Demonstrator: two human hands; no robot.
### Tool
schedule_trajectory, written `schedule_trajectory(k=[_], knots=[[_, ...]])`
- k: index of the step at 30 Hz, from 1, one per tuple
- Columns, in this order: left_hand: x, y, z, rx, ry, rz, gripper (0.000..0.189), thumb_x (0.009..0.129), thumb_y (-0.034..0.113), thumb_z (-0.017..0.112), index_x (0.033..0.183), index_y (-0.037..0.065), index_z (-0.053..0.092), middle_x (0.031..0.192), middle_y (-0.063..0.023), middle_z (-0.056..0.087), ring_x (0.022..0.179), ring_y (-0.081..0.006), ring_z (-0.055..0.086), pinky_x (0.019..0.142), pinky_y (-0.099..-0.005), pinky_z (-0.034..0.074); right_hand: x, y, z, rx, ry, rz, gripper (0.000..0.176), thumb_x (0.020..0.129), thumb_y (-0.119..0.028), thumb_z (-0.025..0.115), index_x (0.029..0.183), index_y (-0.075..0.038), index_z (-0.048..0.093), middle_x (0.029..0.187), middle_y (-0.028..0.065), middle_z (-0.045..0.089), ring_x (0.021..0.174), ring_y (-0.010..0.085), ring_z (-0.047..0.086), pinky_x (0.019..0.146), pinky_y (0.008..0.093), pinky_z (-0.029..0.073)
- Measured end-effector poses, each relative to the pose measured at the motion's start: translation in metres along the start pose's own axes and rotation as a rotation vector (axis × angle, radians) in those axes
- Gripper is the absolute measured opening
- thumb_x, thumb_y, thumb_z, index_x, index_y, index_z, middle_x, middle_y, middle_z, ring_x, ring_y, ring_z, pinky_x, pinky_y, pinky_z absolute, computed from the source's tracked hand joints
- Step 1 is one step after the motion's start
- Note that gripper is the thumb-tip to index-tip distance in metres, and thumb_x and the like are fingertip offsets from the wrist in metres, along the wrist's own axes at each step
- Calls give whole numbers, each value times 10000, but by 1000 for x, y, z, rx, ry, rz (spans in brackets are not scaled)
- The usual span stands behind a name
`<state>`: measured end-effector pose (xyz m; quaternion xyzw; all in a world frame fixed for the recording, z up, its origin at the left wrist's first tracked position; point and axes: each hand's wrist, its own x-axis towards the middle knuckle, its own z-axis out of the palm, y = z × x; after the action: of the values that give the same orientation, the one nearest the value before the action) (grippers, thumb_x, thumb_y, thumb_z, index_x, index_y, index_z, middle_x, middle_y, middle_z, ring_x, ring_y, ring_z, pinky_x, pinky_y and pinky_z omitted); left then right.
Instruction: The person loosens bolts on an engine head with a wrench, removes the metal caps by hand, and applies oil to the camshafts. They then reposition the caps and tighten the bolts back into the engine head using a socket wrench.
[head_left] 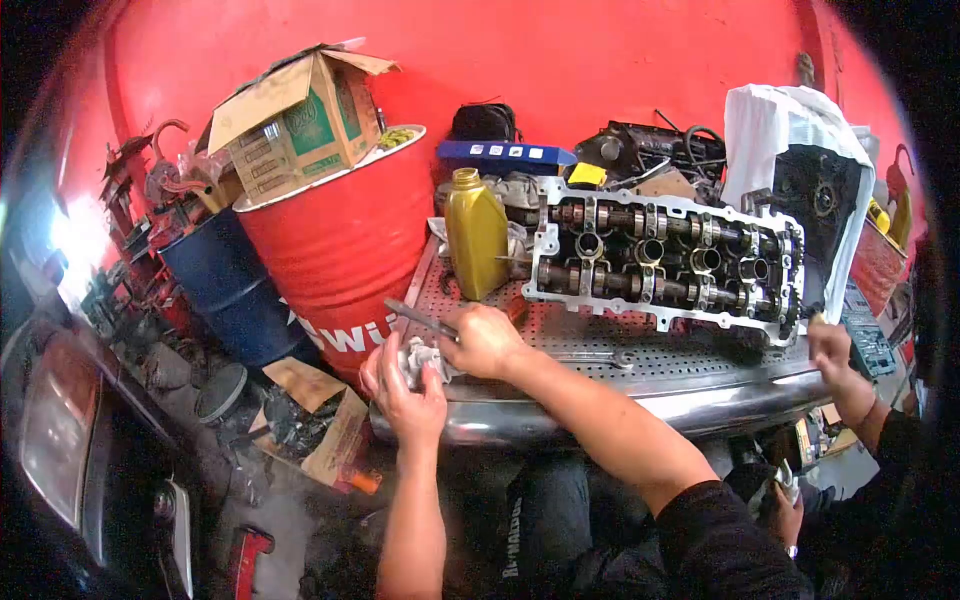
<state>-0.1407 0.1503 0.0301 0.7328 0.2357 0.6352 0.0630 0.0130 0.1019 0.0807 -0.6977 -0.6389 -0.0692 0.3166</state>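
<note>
My right hand (485, 343) grips a flat grey metal tool (420, 318) whose exact kind I cannot make out; its far end points up and left. Below it, my left hand (408, 390) is closed around a crumpled white rag (425, 362) close to the tool. Both hands are over the front left edge of a perforated metal workbench (700, 365). Behind them stands a gold oil bottle (476, 235) without a visible cap. A cylinder head (665, 260) with exposed camshafts lies to the right. A wrench (600, 357) rests on the bench beyond my right forearm.
Another person's hand (838, 365) is by the cylinder head's right end; a lower hand (787, 520) holds a rag. At left stand a red drum (330, 250) carrying a cardboard box (300, 120) and a blue drum (225, 290). An open carton (335, 440) sits on the floor.
</note>
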Motion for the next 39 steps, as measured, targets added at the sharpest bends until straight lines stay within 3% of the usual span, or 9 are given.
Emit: schedule_trajectory(k=[6,10,16,24,27,28,29,33,39], knots=[[-28,56,-13,-294,-173,-177,543,890,39,675,1389,-52,480,1320,-229,568,1224,-347,576,1067,-421,434,-3,-74,-46,350,340,87,295,844,-256,618,911,20,695,826,273,674,825,479,649,790,525,525],[-4,89,-24,-491,-137,-174,608,950,159,673,1451,-58,405,1423,-257,514,1338,-361,503,1092,-426,407,-17,-91,-77,985,186,368,274,955,-246,613,1032,5,692,847,4,633,787,109,555,718,268,455],[-2,97,-37,-606,-86,-258,542,941,62,657,1420,-75,442,1355,-265,563,1218,-377,605,945,-387,520,-39,-104,-87,1612,39,605,195,1008,-273,548,983,-84,591,859,34,626,790,147,598,754,309,480],[-20,102,-75,-405,-130,-363,327,989,139,509,1224,-70,598,999,-212,682,841,-338,687,784,-387,541,-58,-101,-88,1508,-158,481,248,994,-301,624,1062,-63,606,954,29,663,922,155,629,854,312,488],[-25,106,-73,-757,-12,-613,257,1013,185,500,993,-37,628,779,-93,662,579,-155,588,534,-259,469,-69,-101,-91,863,-12,369,332,983,-381,617,953,-50,619,798,72,624,675,170,558,646,338,439],[-21,112,-76,-873,-9,-641,281,1023,210,481,985,-32,619,769,-83,652,559,-138,564,508,-246,449,-76,-89,-83,87,366,-24,302,944,-345,647,1004,-50,625,876,118,612,806,264,587,745,400,459],[-18,115,-82,-985,-7,-679,306,1033,236,462,977,-26,610,759,-73,643,539,-121,540,483,-233,429,-83,-88,-81,-58,606,-118,284,888,-329,675,990,-70,619,971,136,594,951,340,564,835,475,443],[-24,119,-84,-1237,-160,-658,344,1060,279,443,1061,-47,552,771,-112,608,643,-165,585,591,-307,504,-78,-67,-71,59,677,-465,270,869,-340,628,802,-90,552,855,122,557,810,317,546,696,471,418],[-13,127,-86,-1084,-371,-665,334,1059,273,474,1185,-36,467,828,-142,607,668,-216,593,651,-418,561,-82,-47,-68,44,561,-364,261,880,-280,580,690,-101,591,644,64,561,605,282,583,588,420,473]])
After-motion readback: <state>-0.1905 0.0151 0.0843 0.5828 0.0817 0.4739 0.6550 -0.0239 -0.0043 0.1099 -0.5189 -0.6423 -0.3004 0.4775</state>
